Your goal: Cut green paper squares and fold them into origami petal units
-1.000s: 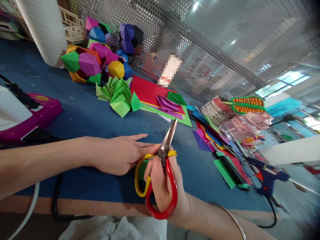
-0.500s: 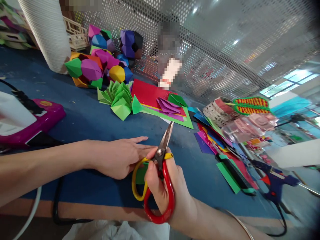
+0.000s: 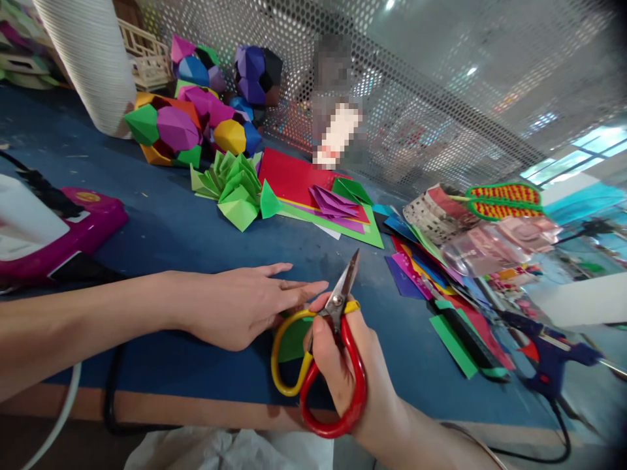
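The right hand [image 3: 343, 372] is gripping glossy red-and-yellow-handled scissors [image 3: 326, 356], their closed metal blades pointing up and away to the right. The left hand [image 3: 245, 303] is lying flat, fingers spread, on a green paper piece [image 3: 294, 339], mostly hidden, on the blue felt table [image 3: 171, 228].

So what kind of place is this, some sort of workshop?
Most likely a paper-craft table: folded paper balls and coloured sheets lie on the blue tabletop, a glue gun sits nearby, and the right hand holds scissors.
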Demonstrator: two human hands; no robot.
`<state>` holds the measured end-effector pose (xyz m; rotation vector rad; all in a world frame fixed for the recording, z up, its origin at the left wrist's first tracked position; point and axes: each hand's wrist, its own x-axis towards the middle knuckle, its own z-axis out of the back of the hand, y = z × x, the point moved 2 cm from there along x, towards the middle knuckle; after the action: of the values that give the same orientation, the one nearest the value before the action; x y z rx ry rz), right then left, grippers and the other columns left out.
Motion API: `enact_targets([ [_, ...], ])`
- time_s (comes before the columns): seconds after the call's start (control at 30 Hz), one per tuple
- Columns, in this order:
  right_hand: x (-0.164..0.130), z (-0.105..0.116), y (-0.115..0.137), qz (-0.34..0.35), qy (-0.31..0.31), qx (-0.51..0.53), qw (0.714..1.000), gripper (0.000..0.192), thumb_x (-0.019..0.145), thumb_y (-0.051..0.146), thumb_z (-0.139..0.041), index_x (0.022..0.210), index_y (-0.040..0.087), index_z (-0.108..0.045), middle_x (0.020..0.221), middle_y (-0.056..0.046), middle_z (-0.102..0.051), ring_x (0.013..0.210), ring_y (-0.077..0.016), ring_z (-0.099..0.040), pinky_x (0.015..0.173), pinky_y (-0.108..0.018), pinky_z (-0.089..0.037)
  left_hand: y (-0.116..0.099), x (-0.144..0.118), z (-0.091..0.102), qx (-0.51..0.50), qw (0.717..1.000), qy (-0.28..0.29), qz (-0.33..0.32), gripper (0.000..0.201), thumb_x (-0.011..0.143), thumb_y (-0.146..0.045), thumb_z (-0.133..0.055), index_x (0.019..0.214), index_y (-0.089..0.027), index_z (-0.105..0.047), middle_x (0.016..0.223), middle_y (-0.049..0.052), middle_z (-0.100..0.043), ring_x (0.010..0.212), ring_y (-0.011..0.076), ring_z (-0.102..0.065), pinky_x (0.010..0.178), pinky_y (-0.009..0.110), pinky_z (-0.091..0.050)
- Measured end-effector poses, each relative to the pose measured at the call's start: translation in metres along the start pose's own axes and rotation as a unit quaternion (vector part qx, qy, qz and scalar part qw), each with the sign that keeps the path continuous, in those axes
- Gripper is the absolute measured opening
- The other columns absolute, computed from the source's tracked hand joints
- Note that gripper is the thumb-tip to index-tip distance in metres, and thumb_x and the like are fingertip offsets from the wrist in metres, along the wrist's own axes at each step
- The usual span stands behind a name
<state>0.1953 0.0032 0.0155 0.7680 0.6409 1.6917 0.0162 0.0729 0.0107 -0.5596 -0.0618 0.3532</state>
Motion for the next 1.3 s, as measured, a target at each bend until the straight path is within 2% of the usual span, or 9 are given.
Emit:
enact_targets([
  [0.13, -0.005, 0.005, -0.006, -0.050, 0.003, 0.020, 0.999, 0.011, 0.098, 0.032, -0.050, 0.100, 0.023, -0.056, 0.068, 0.002, -0.066, 0.053, -0.0145, -0.063, 0.051, -0.025, -0.053, 0.000, 0.001, 0.000, -0.004, 1.000, 0.002, 0.010, 0.070, 0.101, -0.012, -0.040, 0.165, -0.017, -0.014, 0.170, 0.008, -0.026, 0.155, 0.0230, -0.030, 0.131, 0.050, -0.013],
  [0.27, -0.008, 0.006, -0.013, -0.087, 0.030, 0.157, 0.983, 0.013, 0.104, 0.037, -0.046, 0.103, 0.024, -0.049, 0.065, 0.004, -0.066, 0.051, -0.0132, -0.061, 0.051, -0.023, -0.052, -0.001, 0.002, -0.002, 0.012, 1.000, 0.018, 0.021, 0.069, 0.102, -0.015, -0.039, 0.165, -0.013, -0.013, 0.171, 0.007, -0.020, 0.158, 0.0216, -0.024, 0.132, 0.048, -0.011],
  [0.37, -0.007, 0.010, -0.014, -0.088, -0.006, 0.225, 0.970, 0.014, 0.106, 0.038, -0.048, 0.103, 0.024, -0.046, 0.063, 0.005, -0.067, 0.055, -0.0127, -0.063, 0.055, -0.022, -0.053, 0.000, 0.001, -0.004, 0.020, 0.999, 0.021, 0.023, 0.068, 0.103, -0.016, -0.039, 0.166, -0.013, -0.012, 0.172, 0.005, -0.020, 0.158, 0.0195, -0.021, 0.132, 0.045, -0.009],
  [0.47, -0.003, 0.012, -0.013, -0.079, -0.008, 0.215, 0.973, 0.012, 0.105, 0.035, -0.049, 0.102, 0.024, -0.047, 0.063, 0.005, -0.065, 0.053, -0.0109, -0.059, 0.053, -0.020, -0.050, 0.001, 0.000, -0.005, 0.015, 1.000, 0.011, 0.021, 0.067, 0.103, -0.016, -0.039, 0.165, -0.014, -0.013, 0.171, 0.005, -0.022, 0.158, 0.0189, -0.022, 0.132, 0.045, -0.009],
  [0.63, 0.001, 0.010, -0.011, -0.049, 0.063, 0.201, 0.976, 0.012, 0.103, 0.034, -0.055, 0.106, 0.023, -0.052, 0.067, 0.005, -0.066, 0.052, -0.0097, -0.058, 0.052, -0.019, -0.050, 0.000, 0.001, -0.003, 0.012, 1.000, 0.004, 0.015, 0.073, 0.099, -0.009, -0.043, 0.165, -0.014, -0.012, 0.171, 0.008, -0.023, 0.157, 0.0208, -0.027, 0.132, 0.047, -0.010],
  [0.8, 0.003, 0.005, -0.014, -0.055, 0.092, 0.256, 0.961, 0.011, 0.105, 0.034, -0.055, 0.108, 0.024, -0.051, 0.067, 0.006, -0.065, 0.052, -0.0086, -0.057, 0.050, -0.017, -0.048, -0.001, 0.001, -0.002, 0.004, 1.000, -0.003, 0.004, 0.071, 0.098, -0.007, -0.045, 0.164, -0.017, -0.020, 0.172, 0.007, -0.022, 0.156, 0.0225, -0.029, 0.132, 0.048, -0.010],
  [0.97, 0.006, 0.003, -0.016, -0.046, 0.122, 0.279, 0.951, 0.012, 0.106, 0.036, -0.053, 0.109, 0.025, -0.051, 0.068, 0.007, -0.064, 0.055, -0.0066, -0.056, 0.053, -0.014, -0.048, 0.000, 0.001, -0.004, 0.001, 1.000, -0.017, -0.008, 0.067, 0.097, -0.007, -0.046, 0.161, -0.018, -0.029, 0.169, 0.008, -0.030, 0.153, 0.0235, -0.035, 0.131, 0.049, -0.010],
  [1.17, 0.011, 0.004, -0.015, -0.049, 0.169, 0.284, 0.942, 0.011, 0.107, 0.037, -0.051, 0.109, 0.026, -0.049, 0.069, 0.006, -0.064, 0.056, -0.0076, -0.056, 0.053, -0.016, -0.047, -0.004, 0.003, 0.000, -0.003, 1.000, -0.005, -0.003, 0.055, 0.096, -0.004, -0.045, 0.149, -0.019, -0.050, 0.169, 0.007, -0.032, 0.157, 0.0240, -0.027, 0.131, 0.051, -0.008],
  [1.3, 0.017, 0.001, -0.007, -0.036, 0.209, 0.280, 0.936, 0.008, 0.103, 0.029, -0.053, 0.105, 0.023, -0.049, 0.067, 0.005, -0.062, 0.055, -0.0084, -0.055, 0.054, -0.018, -0.047, -0.004, 0.002, -0.001, 0.003, 1.000, -0.007, -0.003, 0.059, 0.092, -0.003, -0.047, 0.149, -0.017, -0.052, 0.164, 0.008, -0.042, 0.156, 0.0247, -0.030, 0.131, 0.050, -0.007],
])
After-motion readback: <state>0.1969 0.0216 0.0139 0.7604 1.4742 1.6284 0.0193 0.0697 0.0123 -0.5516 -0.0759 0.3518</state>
